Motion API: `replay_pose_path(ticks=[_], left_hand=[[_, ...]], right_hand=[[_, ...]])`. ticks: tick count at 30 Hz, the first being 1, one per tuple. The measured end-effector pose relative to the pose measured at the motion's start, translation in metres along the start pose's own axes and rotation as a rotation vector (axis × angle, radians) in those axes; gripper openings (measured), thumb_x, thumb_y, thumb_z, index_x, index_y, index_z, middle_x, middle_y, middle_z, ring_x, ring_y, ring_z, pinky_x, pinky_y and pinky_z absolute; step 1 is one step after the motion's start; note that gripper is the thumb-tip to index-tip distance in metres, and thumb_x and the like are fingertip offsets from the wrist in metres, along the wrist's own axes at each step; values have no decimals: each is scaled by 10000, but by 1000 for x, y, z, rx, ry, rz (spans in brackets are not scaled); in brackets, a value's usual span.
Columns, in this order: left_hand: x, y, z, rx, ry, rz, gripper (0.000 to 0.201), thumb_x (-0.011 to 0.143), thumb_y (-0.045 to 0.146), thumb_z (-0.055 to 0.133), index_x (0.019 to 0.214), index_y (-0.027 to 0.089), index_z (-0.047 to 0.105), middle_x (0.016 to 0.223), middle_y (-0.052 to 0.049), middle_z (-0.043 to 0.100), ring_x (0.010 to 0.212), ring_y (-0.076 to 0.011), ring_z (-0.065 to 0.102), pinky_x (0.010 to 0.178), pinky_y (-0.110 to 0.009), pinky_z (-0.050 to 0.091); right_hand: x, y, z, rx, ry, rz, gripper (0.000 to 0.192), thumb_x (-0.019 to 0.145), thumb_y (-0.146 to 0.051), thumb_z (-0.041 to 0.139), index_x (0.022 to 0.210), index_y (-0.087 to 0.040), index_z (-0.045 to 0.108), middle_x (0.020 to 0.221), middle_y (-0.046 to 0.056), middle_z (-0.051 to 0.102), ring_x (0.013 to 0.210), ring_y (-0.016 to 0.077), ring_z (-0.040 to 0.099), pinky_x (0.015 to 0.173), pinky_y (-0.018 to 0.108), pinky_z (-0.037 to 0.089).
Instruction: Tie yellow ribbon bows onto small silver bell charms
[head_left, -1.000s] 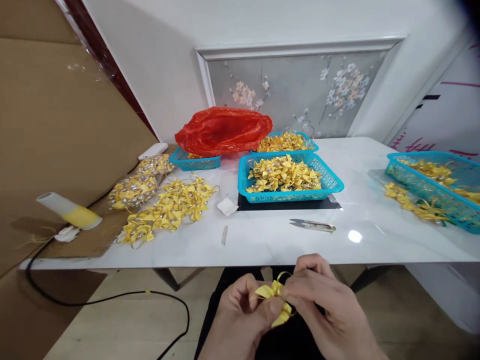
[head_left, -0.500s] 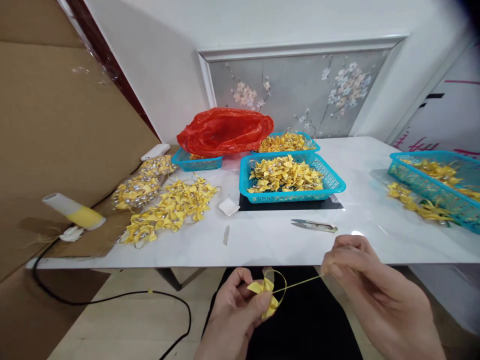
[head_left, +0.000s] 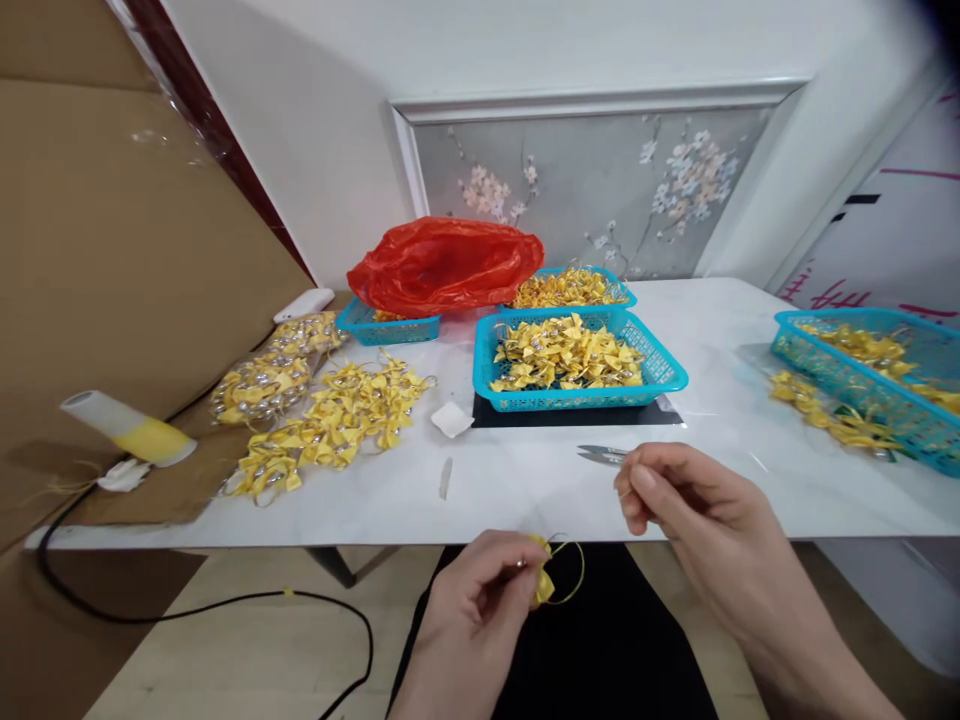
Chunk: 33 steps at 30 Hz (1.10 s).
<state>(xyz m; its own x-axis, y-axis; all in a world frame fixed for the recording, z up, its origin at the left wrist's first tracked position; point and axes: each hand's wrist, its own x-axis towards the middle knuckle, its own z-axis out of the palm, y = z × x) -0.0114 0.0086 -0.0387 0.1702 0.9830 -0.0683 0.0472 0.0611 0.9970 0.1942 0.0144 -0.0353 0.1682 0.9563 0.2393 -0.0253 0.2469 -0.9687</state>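
Bow just short of table edge

Held bow: yellow, loop a duller gold. Loose bows: same yellow, dotted silver. Snips: steel grey. Front basket: turquoise, walls pierced in a lattice. Bag: bright red. Tabletop: white. Wall panel: soft grey, printed with sprays of pale pink and white blossoms; frame white. Right-hand board: whitish, magenta strokes. Cardboard: brown. Tube: whitish, yellow toward one end. Cord: black. Trousers: black too.
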Motion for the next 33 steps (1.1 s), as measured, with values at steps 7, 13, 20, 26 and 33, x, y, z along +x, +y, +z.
replay_pose_path(ticks=[7, 13, 20, 26, 33], left_hand=[[27, 15, 12, 140, -153, -215, 71, 769, 176, 660, 700, 182, 642, 623, 6, 612, 587, -150, 561, 587, -254, 473], [47, 25, 19, -33, -308, -339, 191, 760, 294, 729, 726, 168, 589, 610, 19, 589, 547, -120, 540, 533, -228, 468], [61, 26, 11, -262, -257, -515, 333, 691, 426, 843, 717, 140, 673, 643, -6, 628, 567, -98, 547, 531, -180, 439], [73, 28, 15, -235, -162, -411, 312, 744, 437, 794, 672, 144, 716, 797, -15, 585, 625, -97, 472, 491, -155, 394], [78, 22, 13, -176, -201, -470, 335, 763, 472, 764, 704, 147, 714, 650, -10, 583, 600, -118, 477, 520, -179, 405]], right_hand=[[35, -21, 9, 68, -148, -41, 104, 942, -244, 633, 870, -195, 690, 746, 5, 680, 655, 107, 660, 631, 189, 578], [59, -25, 10, -137, -200, -110, 127, 949, -194, 571, 945, -214, 696, 810, -5, 727, 724, 115, 708, 655, 178, 584], [54, 33, -31, -1086, -120, -296, 273, 979, -297, 456, 1032, -185, 700, 1020, 96, 725, 889, 305, 694, 724, 479, 585], [54, 49, -50, -1124, -197, -271, 207, 950, -242, 455, 932, -200, 657, 860, 80, 670, 746, 254, 669, 616, 386, 577], [43, 13, -37, -791, -473, -290, 231, 1000, -153, 384, 1141, -226, 553, 1011, 73, 606, 802, 149, 678, 674, 218, 579]])
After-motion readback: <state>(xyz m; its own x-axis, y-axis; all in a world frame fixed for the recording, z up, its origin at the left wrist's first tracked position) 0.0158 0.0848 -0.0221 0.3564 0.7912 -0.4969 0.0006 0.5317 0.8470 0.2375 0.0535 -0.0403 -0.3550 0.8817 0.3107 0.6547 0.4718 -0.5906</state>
